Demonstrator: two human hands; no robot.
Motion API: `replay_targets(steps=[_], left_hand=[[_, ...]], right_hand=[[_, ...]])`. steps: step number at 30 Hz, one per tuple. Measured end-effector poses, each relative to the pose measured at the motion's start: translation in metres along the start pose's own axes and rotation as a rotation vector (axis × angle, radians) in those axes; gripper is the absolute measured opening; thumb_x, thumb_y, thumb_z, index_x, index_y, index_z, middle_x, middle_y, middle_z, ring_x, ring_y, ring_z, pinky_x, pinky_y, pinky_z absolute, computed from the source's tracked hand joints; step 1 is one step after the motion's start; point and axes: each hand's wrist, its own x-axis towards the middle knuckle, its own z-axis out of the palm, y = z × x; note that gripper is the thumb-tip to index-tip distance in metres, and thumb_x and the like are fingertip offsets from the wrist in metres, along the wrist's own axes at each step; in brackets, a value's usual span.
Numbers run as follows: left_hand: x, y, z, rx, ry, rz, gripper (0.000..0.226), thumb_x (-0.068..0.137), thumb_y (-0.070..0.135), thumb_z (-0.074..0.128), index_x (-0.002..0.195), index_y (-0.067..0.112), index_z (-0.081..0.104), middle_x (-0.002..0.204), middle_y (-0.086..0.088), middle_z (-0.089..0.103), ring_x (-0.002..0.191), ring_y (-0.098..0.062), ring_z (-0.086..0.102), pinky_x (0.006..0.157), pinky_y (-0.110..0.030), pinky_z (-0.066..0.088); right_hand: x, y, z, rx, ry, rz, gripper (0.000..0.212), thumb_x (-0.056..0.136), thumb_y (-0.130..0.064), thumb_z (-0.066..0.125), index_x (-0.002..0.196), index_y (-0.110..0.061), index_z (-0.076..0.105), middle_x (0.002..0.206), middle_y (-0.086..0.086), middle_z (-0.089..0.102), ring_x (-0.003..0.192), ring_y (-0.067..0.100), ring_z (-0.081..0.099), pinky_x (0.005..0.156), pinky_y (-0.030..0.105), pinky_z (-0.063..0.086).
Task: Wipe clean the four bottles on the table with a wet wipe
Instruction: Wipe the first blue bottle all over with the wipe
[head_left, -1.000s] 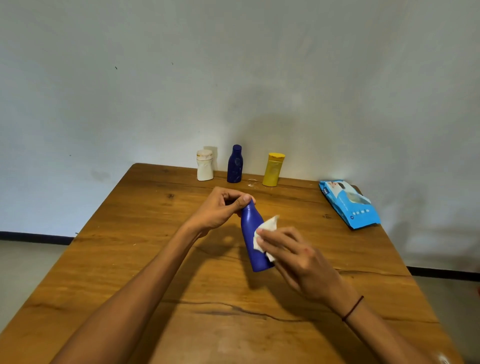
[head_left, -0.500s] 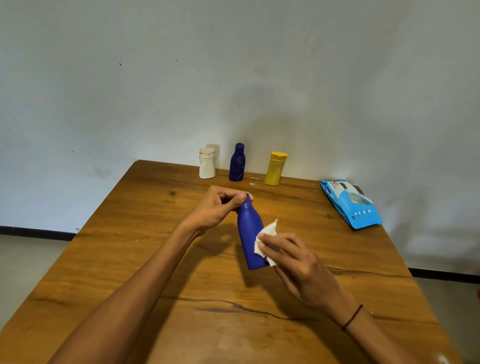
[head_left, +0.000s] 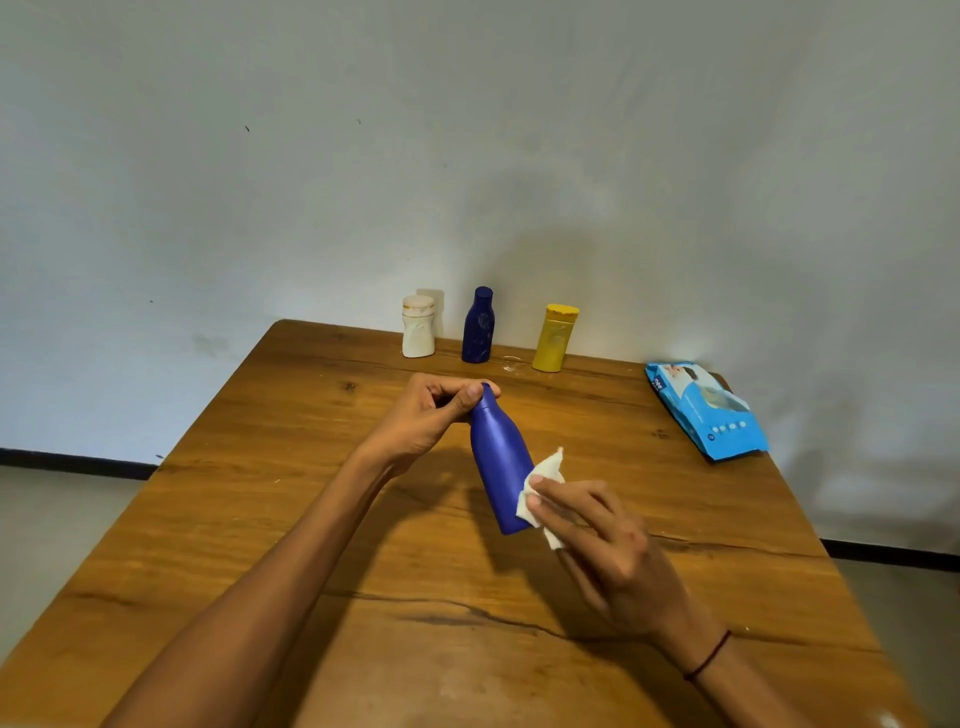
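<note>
My left hand (head_left: 431, 415) pinches the cap end of a large blue bottle (head_left: 498, 467), which is held tilted above the middle of the wooden table (head_left: 291, 519). My right hand (head_left: 608, 545) holds a white wet wipe (head_left: 543, 488) against the bottle's lower right side. Three more bottles stand in a row at the table's far edge: a white bottle (head_left: 418, 332), a small dark blue bottle (head_left: 478, 327) and a yellow bottle (head_left: 553, 338).
A blue pack of wet wipes (head_left: 706, 410) lies at the table's right edge. A white wall rises right behind the far edge. The table top shows a dark crack across its near half.
The bottle's base has swung slightly, and my right hand with the wipe has slid down its side toward the base. My left hand keeps its hold on the cap.
</note>
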Motion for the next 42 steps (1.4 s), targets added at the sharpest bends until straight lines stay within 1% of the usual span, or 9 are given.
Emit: replay_targets(steps=[7,10,12,15,19,26,31,37,42], left_hand=[[-0.003,-0.005,0.013,-0.084,0.113,0.046,0.034,0.094,0.032,0.062,0.114,0.009,0.076,0.116,-0.001,0.079,0.112,-0.021,0.073,0.088,-0.027,0.059],[-0.007,-0.009,0.015,-0.091,0.161,0.078,0.034,0.095,0.031,0.061,0.117,0.01,0.075,0.115,-0.002,0.079,0.11,-0.02,0.073,0.087,-0.026,0.058],[-0.012,-0.008,0.016,-0.125,0.172,0.072,0.034,0.095,0.03,0.061,0.121,0.011,0.074,0.115,-0.003,0.078,0.112,-0.021,0.073,0.089,-0.027,0.059],[-0.023,0.002,0.012,-0.12,0.111,0.028,0.039,0.097,0.03,0.061,0.131,0.013,0.07,0.12,-0.006,0.077,0.119,-0.02,0.071,0.094,-0.03,0.059],[-0.039,0.023,0.001,0.169,0.092,-0.033,0.033,0.088,0.041,0.069,0.119,0.03,0.077,0.11,0.013,0.078,0.112,-0.012,0.071,0.084,-0.026,0.061],[-0.068,0.053,-0.017,0.436,-0.169,-0.047,0.036,0.082,0.035,0.082,0.118,0.033,0.078,0.113,0.019,0.077,0.111,-0.002,0.07,0.092,-0.027,0.059],[-0.089,0.049,-0.01,0.478,-0.008,0.247,0.043,0.076,0.021,0.087,0.118,0.024,0.078,0.113,0.015,0.078,0.109,-0.008,0.073,0.085,-0.023,0.062],[-0.095,0.035,0.006,0.519,0.124,0.489,0.045,0.08,0.023,0.085,0.123,0.018,0.075,0.119,0.005,0.075,0.111,-0.011,0.072,0.087,-0.023,0.061],[-0.091,0.027,0.012,0.481,0.203,0.516,0.048,0.077,0.016,0.088,0.124,0.014,0.075,0.121,0.002,0.076,0.112,-0.015,0.073,0.087,-0.029,0.063]], right_hand=[[0.024,-0.031,0.024,0.311,0.287,0.518,0.048,0.108,-0.017,0.055,0.154,-0.027,0.05,0.145,-0.008,0.056,0.133,0.016,0.054,0.095,0.041,0.058],[0.032,-0.046,0.034,0.378,0.366,0.639,0.063,0.1,-0.024,0.068,0.158,-0.026,0.044,0.139,-0.012,0.058,0.13,0.009,0.056,0.09,0.032,0.06],[0.033,-0.05,0.039,0.303,0.395,0.627,0.07,0.095,-0.023,0.071,0.159,-0.025,0.042,0.138,-0.007,0.056,0.129,0.008,0.054,0.088,0.025,0.06],[0.027,-0.045,0.042,0.124,0.426,0.529,0.075,0.093,-0.002,0.073,0.158,-0.024,0.042,0.143,0.0,0.055,0.131,0.014,0.051,0.091,0.034,0.059],[0.014,-0.034,0.037,-0.151,0.363,0.225,0.044,0.108,-0.013,0.057,0.151,-0.01,0.05,0.152,0.014,0.051,0.131,0.027,0.05,0.103,0.04,0.052],[0.004,-0.023,0.014,-0.424,0.368,-0.076,0.06,0.084,0.002,0.085,0.139,0.004,0.061,0.144,0.021,0.06,0.133,0.03,0.057,0.105,0.045,0.054],[0.001,-0.024,0.018,-0.437,0.368,0.041,0.049,0.091,0.002,0.077,0.138,0.006,0.062,0.149,0.021,0.053,0.138,0.031,0.052,0.112,0.043,0.05],[0.021,-0.051,0.035,-0.363,0.271,0.323,0.064,0.099,-0.024,0.065,0.152,0.002,0.042,0.156,0.024,0.047,0.149,0.035,0.038,0.12,0.047,0.039],[0.024,-0.066,0.037,-0.357,0.176,0.224,0.066,0.098,-0.025,0.066,0.154,0.0,0.043,0.166,0.019,0.035,0.156,0.031,0.031,0.126,0.048,0.03]])
